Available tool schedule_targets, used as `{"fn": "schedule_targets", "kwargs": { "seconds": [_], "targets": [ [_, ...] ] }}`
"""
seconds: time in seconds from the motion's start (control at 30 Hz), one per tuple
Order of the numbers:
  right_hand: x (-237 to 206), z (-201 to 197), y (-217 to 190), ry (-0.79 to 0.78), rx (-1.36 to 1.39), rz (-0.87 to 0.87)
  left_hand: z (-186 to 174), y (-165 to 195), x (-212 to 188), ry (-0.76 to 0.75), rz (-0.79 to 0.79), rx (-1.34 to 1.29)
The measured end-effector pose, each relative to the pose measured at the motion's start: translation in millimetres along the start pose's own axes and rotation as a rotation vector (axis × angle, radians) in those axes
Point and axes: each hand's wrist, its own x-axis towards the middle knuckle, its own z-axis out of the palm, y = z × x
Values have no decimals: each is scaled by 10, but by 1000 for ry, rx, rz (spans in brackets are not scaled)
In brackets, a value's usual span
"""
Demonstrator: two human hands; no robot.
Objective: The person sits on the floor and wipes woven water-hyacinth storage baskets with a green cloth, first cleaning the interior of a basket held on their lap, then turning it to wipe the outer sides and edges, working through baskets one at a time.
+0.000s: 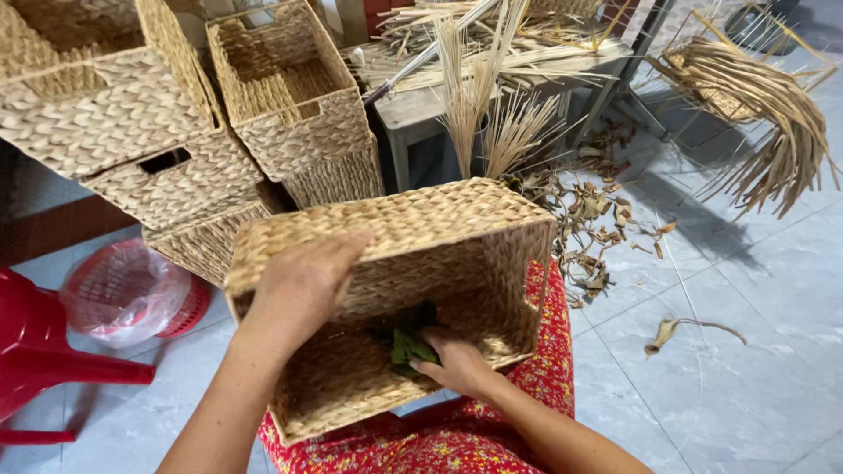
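Note:
A rectangular woven straw basket (439,219) rests tilted on my lap, its opening turned toward me. My left hand (303,285) grips the basket's upper left rim and wall. My right hand (457,362) is inside the basket, fingers closed on a dark green cloth (408,342) pressed against the woven bottom. Part of the cloth is hidden by the hand. My lap is covered in red flowered fabric (553,351).
Several finished woven baskets (176,123) are stacked at the upper left. A red plastic basket with a clear bag (123,294) and a red chair (35,351) stand at left. Straw bundles (492,114), a wooden bench (413,110) and dried scraps (597,219) lie beyond on the grey tiled floor.

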Motion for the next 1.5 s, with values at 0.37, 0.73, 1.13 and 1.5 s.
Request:
{"fn": "schedule_targets", "kwargs": {
  "seconds": [0.37, 0.73, 1.13, 1.5],
  "targets": [
    [-12, -191, -107, -46, -67, 25, 76, -240, -559, 515, -502, -391],
    [687, 593, -739, -371, 150, -134, 909, -168, -1327, 599, -823, -868],
    [391, -364, 322, -272, -273, 253, 878, -34, -1421, 616, -839, -777],
    [416, 210, -236, -449, 4, 278, 945, 40, -1406, 682, -848, -874]
  ]
}}
